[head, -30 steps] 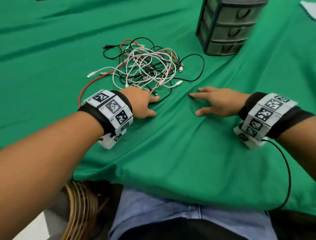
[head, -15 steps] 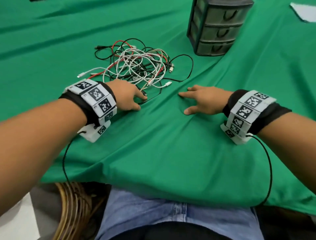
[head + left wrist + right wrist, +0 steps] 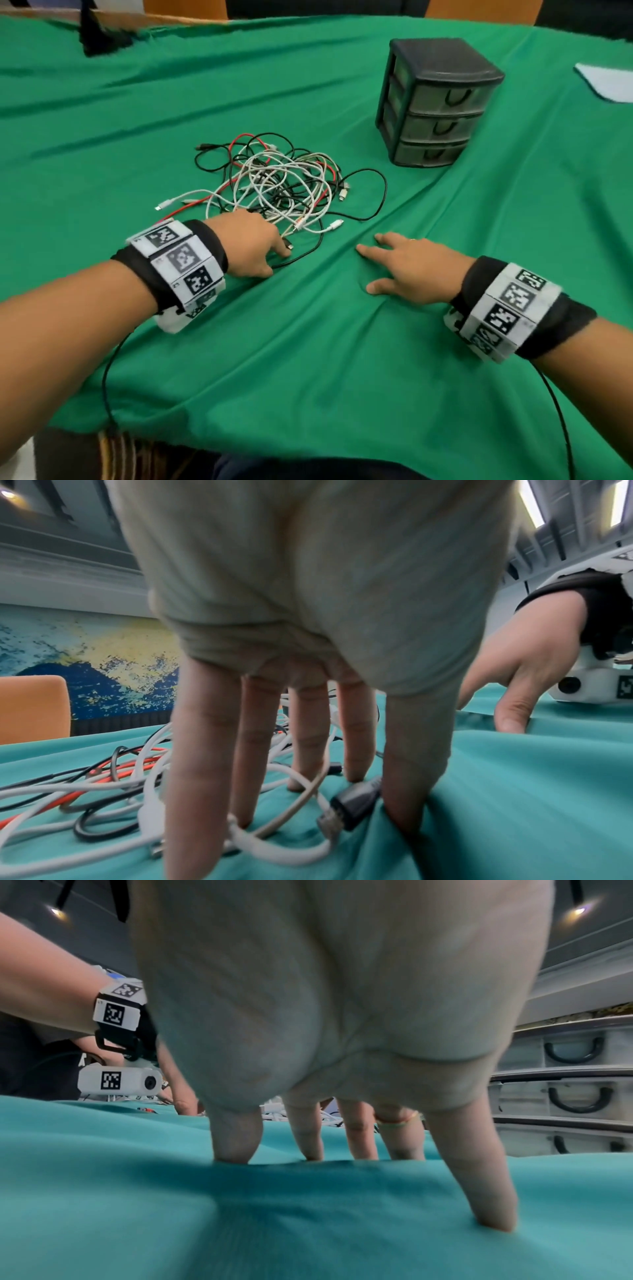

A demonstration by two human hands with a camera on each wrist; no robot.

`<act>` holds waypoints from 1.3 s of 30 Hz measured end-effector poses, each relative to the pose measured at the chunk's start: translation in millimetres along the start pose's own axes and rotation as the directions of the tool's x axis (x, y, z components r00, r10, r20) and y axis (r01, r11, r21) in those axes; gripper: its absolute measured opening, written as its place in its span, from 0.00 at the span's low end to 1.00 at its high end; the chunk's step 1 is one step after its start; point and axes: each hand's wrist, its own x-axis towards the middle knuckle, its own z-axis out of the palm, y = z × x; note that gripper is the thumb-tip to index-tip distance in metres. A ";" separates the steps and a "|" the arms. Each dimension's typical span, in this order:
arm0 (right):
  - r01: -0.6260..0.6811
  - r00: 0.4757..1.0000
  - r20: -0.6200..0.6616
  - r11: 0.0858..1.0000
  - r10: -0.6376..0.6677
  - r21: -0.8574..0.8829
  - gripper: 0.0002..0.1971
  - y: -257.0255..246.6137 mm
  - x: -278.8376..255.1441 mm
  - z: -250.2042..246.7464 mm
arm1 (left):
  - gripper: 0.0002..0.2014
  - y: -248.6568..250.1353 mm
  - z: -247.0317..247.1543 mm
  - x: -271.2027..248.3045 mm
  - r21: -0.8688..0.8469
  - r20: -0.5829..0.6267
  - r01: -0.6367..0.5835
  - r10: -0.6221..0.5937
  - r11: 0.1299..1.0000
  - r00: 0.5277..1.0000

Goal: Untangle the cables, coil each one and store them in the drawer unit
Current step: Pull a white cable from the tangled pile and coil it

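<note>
Left hand [image 3: 251, 245] released, straight fingers planted among the near strands of the cable tangle [image 3: 284, 181] just ahead of it, right hand [image 3: 412, 270] released too, fingertips pressing the green tabletop [image 3: 308, 359] beside the tangle, drawer unit [image 3: 435, 102] shut, beyond the right hand.

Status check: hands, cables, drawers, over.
Left hand open, fingertips among the cable tangle. Right hand open, flat on green cloth. Drawer unit shut, path clear.
</note>
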 end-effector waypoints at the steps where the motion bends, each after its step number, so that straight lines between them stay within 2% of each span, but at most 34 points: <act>1: 0.000 1.000 0.001 1.000 0.000 0.000 0.39 0.3 -0.1 -0.3 | 0.25 -0.3 1.5 0.2 0.020 0.002 -0.004 0.004 1.000 1.000; 4: 0.001 1.000 0.017 1.000 -0.001 0.011 0.39 2.2 -1.3 -2.4 | 0.26 -3.3 5.3 0.9 0.017 0.003 -0.001 0.001 1.000 1.000; 6: -0.002 0.999 0.033 1.000 0.002 0.009 0.39 3.8 -2.5 -4.4 | 0.23 -5.1 7.4 0.9 -0.002 -0.006 0.024 -0.024 1.000 1.000; 9: -0.002 0.999 0.047 1.000 0.002 -0.002 0.39 4.4 -2.2 -11.0 | 0.08 -6.1 12.7 0.5 -0.051 -0.046 0.069 -0.071 0.996 0.996; 11: 0.008 0.999 0.045 1.000 -0.007 -0.012 0.37 3.5 -1.7 -18.0 | 0.03 -5.5 15.4 0.8 -0.065 -0.084 0.069 -0.074 0.996 0.994; 14: -0.010 1.000 -0.027 1.000 0.010 0.002 0.32 -2.9 -3.0 -29.7 | 0.05 -0.7 14.6 1.1 -0.095 -0.122 0.026 -0.037 0.995 0.992; 16: -0.010 0.989 -0.149 0.999 0.015 0.034 0.28 -8.6 -3.7 -36.2 | 0.04 3.6 8.9 1.2 -0.092 -0.194 -0.018 0.000 0.996 0.981; 19: 0.050 0.941 -0.339 0.989 0.000 0.137 0.27 -16.6 -0.2 -41.1 | 0.06 10.9 -9.0 2.1 -0.086 -0.333 -0.063 0.031 0.994 0.942; 21: 0.151 0.899 -0.438 0.951 -0.018 0.270 0.31 -18.7 4.3 -41.6 | 0.08 17.7 -22.4 3.9 -0.105 -0.401 -0.064 0.017 0.992 0.916; 24: 0.274 0.878 -0.476 0.876 -0.058 0.398 0.34 -15.7 12.0 -38.2 | 0.11 28.8 -36.9 8.9 -0.203 -0.442 -0.104 0.003 0.974 0.897; 26: 0.291 0.904 -0.419 0.841 -0.086 0.456 0.31 -13.0 12.7 -35.0 | 0.16 37.1 -40.3 13.3 -0.312 -0.448 -0.149 -0.007 0.938 0.894; 29: 0.259 0.938 -0.335 0.833 -0.095 0.488 0.20 -6.8 9.8 -26.5 | 0.16 51.4 -36.5 18.8 -0.478 -0.457 -0.225 -0.022 0.849 0.889; 31: 0.242 0.940 -0.331 0.849 -0.086 0.469 0.10 -0.4 7.3 -23.4 | 0.12 61.4 -28.7 22.4 -0.555 -0.402 -0.253 0.011 0.793 0.916; 33: 0.177 0.951 -0.308 0.886 -0.042 0.428 0.05 8.3 6.7 -23.1 | 0.11 69.7 -22.6 26.1 -0.609 -0.336 -0.277 0.074 0.743 0.939; 34: 0.130 0.954 -0.299 0.903 -0.001 0.409 0.05 14.3 7.4 -23.8 | 0.12 70.9 -21.4 28.1 -0.625 -0.327 -0.284 0.086 0.727 0.941; 36: 0.013 0.953 -0.284 0.920 0.107 0.392 0.13 29.3 8.0 -27.3 | 0.12 64.0 -21.5 33.2 -0.624 -0.370 -0.295 0.059 0.723 0.927; 38: -0.110 0.946 -0.249 0.930 0.206 0.352 0.17 44.3 5.4 -32.8 | 0.14 47.5 -22.0 38.9 -0.569 -0.429 -0.260 -0.011 0.780 0.903; 39: -0.164 0.949 -0.210 0.937 0.235 0.309 0.16 50.3 2.6 -35.2 | 0.15 37.4 -21.7 40.8 -0.532 -0.436 -0.205 -0.058 0.821 0.898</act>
